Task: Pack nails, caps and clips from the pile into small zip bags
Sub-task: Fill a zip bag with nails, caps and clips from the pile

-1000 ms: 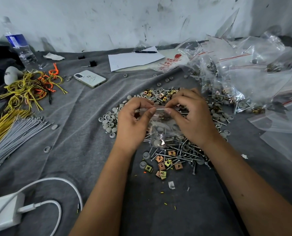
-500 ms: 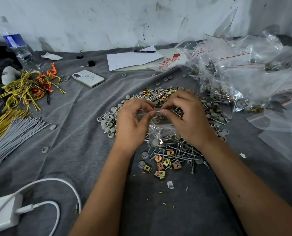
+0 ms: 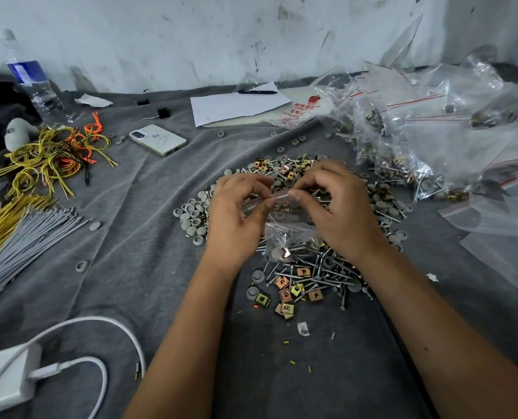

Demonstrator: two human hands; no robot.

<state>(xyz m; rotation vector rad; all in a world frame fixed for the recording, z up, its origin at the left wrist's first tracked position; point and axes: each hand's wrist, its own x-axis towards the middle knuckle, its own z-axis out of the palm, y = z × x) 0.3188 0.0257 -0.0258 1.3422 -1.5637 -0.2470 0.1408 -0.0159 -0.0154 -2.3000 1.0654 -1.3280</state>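
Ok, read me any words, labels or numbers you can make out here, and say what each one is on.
White plastic bag with red print: a line that seems to begin "5", the rest too blurred to read.
Water bottle: blue label, no text legible.
Paper sheet: no writing legible.
Phone: faint marks, unreadable.

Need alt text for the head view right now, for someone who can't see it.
Both hands, left hand and right hand, pinch the top edge of a small clear zip bag holding hardware, above a pile of nails, caps and clips on a grey cloth. Filled bags are heaped at right.
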